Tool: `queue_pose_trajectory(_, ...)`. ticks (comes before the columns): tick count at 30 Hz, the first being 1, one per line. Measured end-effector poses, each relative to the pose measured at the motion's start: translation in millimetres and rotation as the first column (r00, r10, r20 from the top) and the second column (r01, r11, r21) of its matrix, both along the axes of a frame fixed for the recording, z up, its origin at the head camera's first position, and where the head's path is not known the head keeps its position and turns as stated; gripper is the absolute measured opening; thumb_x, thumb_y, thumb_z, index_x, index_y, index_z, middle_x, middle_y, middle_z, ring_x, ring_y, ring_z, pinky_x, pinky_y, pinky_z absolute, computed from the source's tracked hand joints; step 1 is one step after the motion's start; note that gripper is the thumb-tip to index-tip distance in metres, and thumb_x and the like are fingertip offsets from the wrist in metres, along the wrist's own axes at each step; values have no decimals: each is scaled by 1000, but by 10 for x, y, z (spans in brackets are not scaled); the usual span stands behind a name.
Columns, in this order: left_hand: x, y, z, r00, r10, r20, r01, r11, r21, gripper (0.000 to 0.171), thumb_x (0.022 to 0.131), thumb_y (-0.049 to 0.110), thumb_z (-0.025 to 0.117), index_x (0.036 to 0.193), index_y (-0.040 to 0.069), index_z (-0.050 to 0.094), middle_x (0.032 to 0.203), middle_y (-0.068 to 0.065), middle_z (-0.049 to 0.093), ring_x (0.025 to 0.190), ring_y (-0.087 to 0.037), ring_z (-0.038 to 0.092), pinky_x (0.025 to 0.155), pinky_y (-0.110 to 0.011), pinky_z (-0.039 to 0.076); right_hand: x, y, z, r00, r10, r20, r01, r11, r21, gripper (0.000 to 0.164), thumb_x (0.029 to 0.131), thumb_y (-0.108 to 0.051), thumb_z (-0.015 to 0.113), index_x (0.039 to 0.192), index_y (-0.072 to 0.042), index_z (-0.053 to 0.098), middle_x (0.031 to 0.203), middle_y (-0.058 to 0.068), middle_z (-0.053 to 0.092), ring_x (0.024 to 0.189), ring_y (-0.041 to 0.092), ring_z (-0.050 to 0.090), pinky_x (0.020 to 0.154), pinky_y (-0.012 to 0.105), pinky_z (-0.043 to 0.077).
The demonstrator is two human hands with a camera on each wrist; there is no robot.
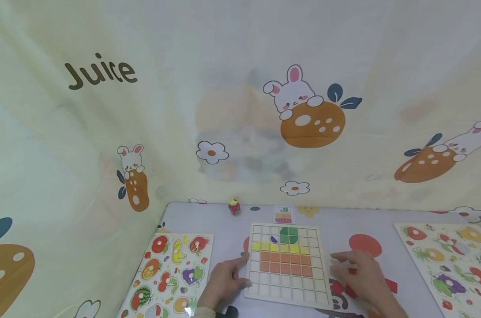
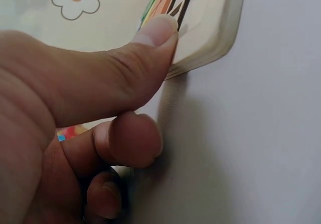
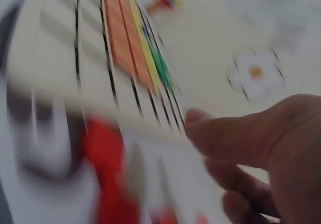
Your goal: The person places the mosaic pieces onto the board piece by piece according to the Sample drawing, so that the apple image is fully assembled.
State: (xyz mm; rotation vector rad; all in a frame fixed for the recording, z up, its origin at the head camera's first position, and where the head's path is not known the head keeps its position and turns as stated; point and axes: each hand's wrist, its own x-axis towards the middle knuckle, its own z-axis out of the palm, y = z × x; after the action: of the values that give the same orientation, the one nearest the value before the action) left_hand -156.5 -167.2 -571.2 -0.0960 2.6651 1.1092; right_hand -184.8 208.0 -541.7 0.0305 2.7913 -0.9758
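A pale grid board [image 1: 288, 289] lies on the table with coloured square tiles set in it: green at the top, a yellow row, then orange tiles [image 1: 286, 264]. One small blue piece [image 1: 274, 239] sits near the green. At the board's left edge, my left hand [image 1: 224, 280] grips it, thumb [image 2: 158, 30] over the top near a rounded corner and the other fingers bent below. My right hand [image 1: 359, 274] is beside the right edge, fingers loosely bent and holding nothing. Its thumb [image 3: 200, 121] appears close to the board's edge in the right wrist view.
Fruit-picture boards stand at the left [image 1: 206, 247] and right [image 1: 407, 232]. Behind the grid board are a small pattern card [image 1: 284, 215] and a little red-and-yellow figure [image 1: 234, 206]. A printed curtain [image 1: 240, 110] hangs along the table's back.
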Motion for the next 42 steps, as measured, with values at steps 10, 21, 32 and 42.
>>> queue_pose_trajectory(10,10,-9,-17,1000,0,-2,0,1000,-12,73,81,33,91,148,30,63,68,3,51,65,-15,47,60,-27,34,83,738,-202,997,-16,71,5,988,152,73,81,-61,86,125,-4,77,100,5,69,91,24,53,72,38,47)
queue_pose_trajectory(21,8,-10,-43,1000,12,4,-12,1000,-9,73,81,32,91,148,30,63,68,3,49,65,-15,47,59,-27,34,60,719,-244,998,-13,58,3,985,170,47,82,-49,89,103,-8,79,95,5,66,90,25,55,76,40,50)
queue_pose_trajectory(32,7,-2,-7,1000,20,6,-20,1000,-5,72,81,30,91,148,30,64,68,2,49,65,-16,47,60,-27,34,55,697,-218,997,-12,70,0,985,171,59,84,-53,86,114,-3,76,97,5,70,86,21,58,80,46,56)
queue_pose_trajectory(42,6,2,-24,1000,21,4,-21,1000,-4,71,81,31,91,147,30,65,67,4,49,65,-15,47,60,-27,35,62,685,-234,996,-21,83,16,998,58,54,92,-49,80,118,-4,66,83,0,64,74,15,58,65,29,47)
